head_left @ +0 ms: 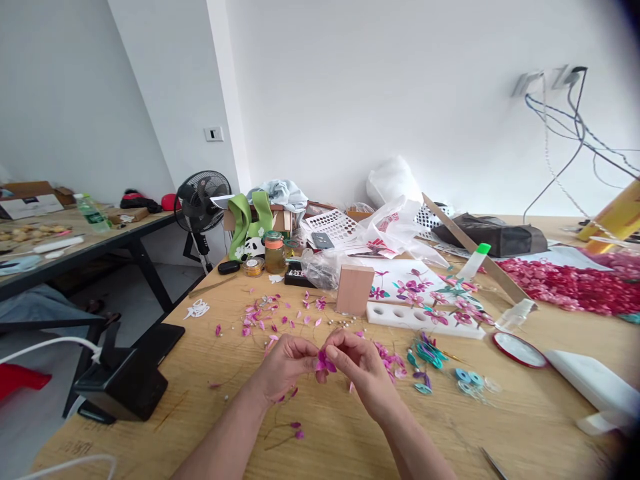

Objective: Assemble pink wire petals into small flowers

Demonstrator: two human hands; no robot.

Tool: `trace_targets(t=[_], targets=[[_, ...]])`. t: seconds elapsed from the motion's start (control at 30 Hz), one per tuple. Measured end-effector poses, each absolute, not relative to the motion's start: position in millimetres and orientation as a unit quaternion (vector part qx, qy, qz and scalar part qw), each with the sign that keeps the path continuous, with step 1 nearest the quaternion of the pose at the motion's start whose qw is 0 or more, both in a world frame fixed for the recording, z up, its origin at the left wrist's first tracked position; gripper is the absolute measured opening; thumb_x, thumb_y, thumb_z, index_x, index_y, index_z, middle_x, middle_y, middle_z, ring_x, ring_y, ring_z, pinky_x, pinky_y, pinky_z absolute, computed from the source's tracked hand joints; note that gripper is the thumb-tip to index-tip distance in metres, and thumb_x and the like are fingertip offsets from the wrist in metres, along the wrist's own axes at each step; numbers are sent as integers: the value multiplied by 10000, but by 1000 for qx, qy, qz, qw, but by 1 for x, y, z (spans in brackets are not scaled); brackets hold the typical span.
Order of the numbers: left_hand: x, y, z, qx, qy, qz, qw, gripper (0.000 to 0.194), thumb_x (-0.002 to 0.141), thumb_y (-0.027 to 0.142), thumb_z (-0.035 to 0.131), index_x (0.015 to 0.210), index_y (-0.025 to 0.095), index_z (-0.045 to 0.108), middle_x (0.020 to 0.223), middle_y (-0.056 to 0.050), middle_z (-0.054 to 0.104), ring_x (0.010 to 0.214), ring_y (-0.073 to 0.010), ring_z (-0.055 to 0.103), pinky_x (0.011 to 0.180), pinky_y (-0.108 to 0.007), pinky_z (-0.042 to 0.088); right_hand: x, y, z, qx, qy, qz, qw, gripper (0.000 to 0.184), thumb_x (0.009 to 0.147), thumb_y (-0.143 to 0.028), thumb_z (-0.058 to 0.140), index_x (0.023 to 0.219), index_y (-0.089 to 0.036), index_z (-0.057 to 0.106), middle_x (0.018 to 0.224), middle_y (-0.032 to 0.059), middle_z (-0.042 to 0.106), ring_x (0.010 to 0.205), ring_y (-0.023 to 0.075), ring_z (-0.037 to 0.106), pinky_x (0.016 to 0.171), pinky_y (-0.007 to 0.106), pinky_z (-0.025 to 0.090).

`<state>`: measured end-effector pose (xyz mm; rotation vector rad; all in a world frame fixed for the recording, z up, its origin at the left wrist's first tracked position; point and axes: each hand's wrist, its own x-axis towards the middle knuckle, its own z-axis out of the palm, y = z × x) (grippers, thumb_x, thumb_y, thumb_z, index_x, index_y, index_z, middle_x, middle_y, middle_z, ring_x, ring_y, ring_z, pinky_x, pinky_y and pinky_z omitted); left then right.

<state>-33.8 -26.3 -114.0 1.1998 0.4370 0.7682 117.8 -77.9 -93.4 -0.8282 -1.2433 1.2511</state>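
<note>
Between my two hands, above the near part of the wooden table, is a small purple-magenta artificial flower (326, 363). My left hand (290, 363) pinches its left side between thumb and fingertips. From the right, my right hand (357, 363) pinches the same flower, its fingertips almost meeting those of the left. Loose pink petals (255, 320) lie scattered beyond my hands. Just right of my right hand is a pile of pink flowers (390, 360). Two purple buds on thin wires (299, 435) rest below my hands. The flower's underside is partly hidden by my fingers.
A wooden block (354, 290) stands beyond my hands, beside a white foam holder (425, 321) with flower stems. To the right lie teal and purple petals (427, 352), blue thread spools (469, 379) and a red-rimmed round dish (520, 350). A black box-shaped object (123, 383) sits left.
</note>
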Motion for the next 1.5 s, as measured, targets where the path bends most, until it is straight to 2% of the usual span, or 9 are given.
trace_targets(t=[0.17, 0.5, 0.73, 0.93, 1.13, 1.5], targets=[[-37, -25, -118, 559, 197, 312, 743, 211, 689, 310, 739, 709, 100, 741, 570, -55, 653, 535, -113, 549, 585, -229, 405, 122, -77, -95, -394, -527, 525, 540, 248, 773, -354, 657, 654, -145, 595, 600, -11, 545, 570, 105, 478, 566, 238, 350], [-41, -27, -120, 546, 166, 259, 779, 254, 632, 339, 777, 661, 91, 729, 572, -71, 658, 501, -124, 563, 539, -232, 428, 127, -78, -98, -303, -473, 667, 490, 176, 729, -269, 682, 649, -133, 604, 592, -4, 557, 554, 105, 485, 558, 239, 336], [-42, -27, -119, 545, 167, 248, 783, 263, 614, 344, 787, 672, 93, 732, 587, -73, 662, 506, -129, 573, 529, -232, 441, 129, -78, -103, -332, -513, 635, 473, 199, 760, -287, 662, 656, -131, 597, 578, -3, 555, 542, 102, 482, 551, 239, 335], [-44, -25, -114, 557, 179, 227, 779, 321, 597, 371, 789, 706, 75, 730, 594, -76, 654, 501, -136, 572, 507, -234, 425, 130, -80, -92, -308, -557, 615, 466, 198, 787, -326, 655, 874, -148, 651, 732, 14, 572, 660, 116, 524, 611, 246, 376], [-45, -25, -114, 568, 187, 188, 779, 247, 623, 314, 774, 685, 81, 721, 561, -65, 642, 498, -115, 549, 486, -207, 361, 132, -79, -93, -354, -614, 552, 439, 225, 760, -351, 681, 707, -148, 599, 702, -9, 505, 591, 89, 467, 546, 229, 357], [-47, -22, -114, 602, 224, 180, 745, 303, 625, 379, 766, 697, 88, 722, 578, -69, 653, 529, -125, 536, 481, -209, 305, 132, -76, -100, -429, -651, 474, 408, 258, 765, -401, 669, 716, -167, 573, 608, -21, 507, 555, 94, 438, 496, 212, 321]])
